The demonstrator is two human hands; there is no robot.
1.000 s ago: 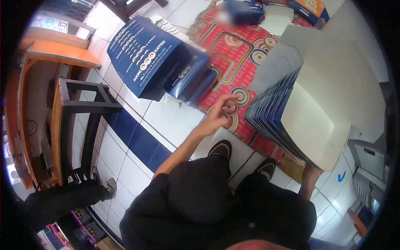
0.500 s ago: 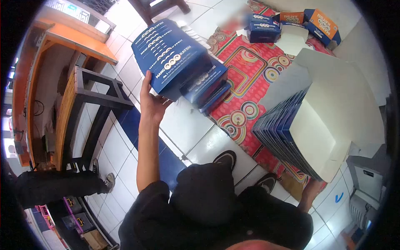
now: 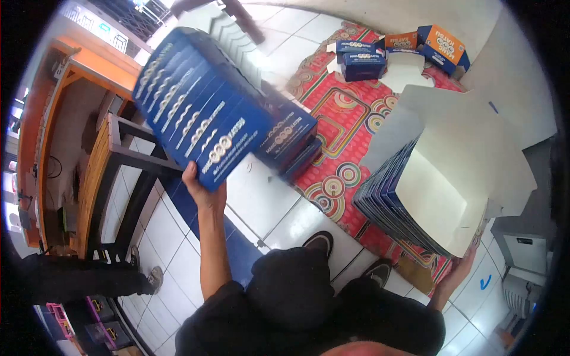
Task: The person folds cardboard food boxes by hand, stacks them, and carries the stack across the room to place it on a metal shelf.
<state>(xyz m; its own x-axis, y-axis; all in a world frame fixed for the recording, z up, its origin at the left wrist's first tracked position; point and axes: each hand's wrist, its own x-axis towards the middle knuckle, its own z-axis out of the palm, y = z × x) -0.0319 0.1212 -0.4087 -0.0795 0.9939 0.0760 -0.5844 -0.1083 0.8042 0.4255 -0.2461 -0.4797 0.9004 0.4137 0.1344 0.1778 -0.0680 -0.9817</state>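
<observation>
My left hand [image 3: 205, 190] is closed on the lower end of a tilted stack of nested blue food boxes [image 3: 199, 113] with white and orange lettering; some fingers are hidden behind it. Close to its right side, more blue boxes [image 3: 291, 133] sit at the edge of the red mat. At the right, my right hand [image 3: 462, 270] grips the bottom corner of another nested stack of cardboard boxes [image 3: 386, 187]. The front box of that stack shows its white inside [image 3: 442, 190], with its flaps spread out.
On the patterned red mat [image 3: 341, 113], several blue and orange boxes [image 3: 442, 47] stand by the wall. A dark-framed wooden bench [image 3: 98, 178] is at the left. Another person's leg [image 3: 77, 277] shows at lower left. White tiles [image 3: 267, 204] lie between.
My left hand has lifted its stack toward me and to the left, tilting it away from the boxes at the mat's edge. The right stack has shifted slightly left in view.
</observation>
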